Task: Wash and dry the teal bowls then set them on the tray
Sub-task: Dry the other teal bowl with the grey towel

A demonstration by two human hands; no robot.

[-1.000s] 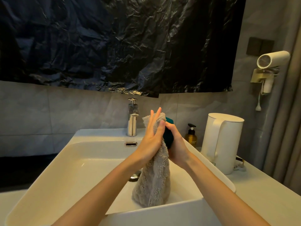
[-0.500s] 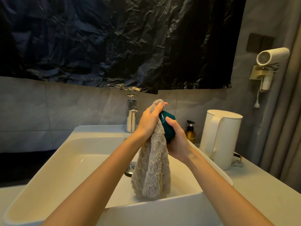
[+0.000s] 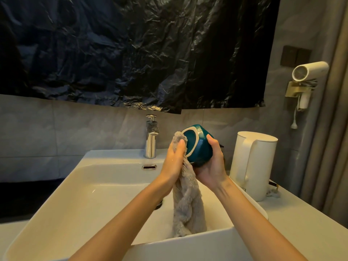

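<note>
- The right hand (image 3: 211,167) grips the bowl (image 3: 200,149) with curled fingers above the sink (image 3: 105,185), with the bowl's base tilted toward the camera.
- The left hand (image 3: 175,161) presses the towel (image 3: 186,204) against the bowl's base; its hidden fingers apparently pinch the cloth.
- The towel hangs into the sink.

The teal bowl (image 3: 199,147) shows only its base, inside turned away, the right hand (image 3: 211,166) over its lower side. The drain (image 3: 159,203) peeks out behind the left forearm (image 3: 131,213), the towel (image 3: 186,204) drops behind the front wall of the sink (image 3: 188,249), and both forearms run off the bottom edge.
</note>
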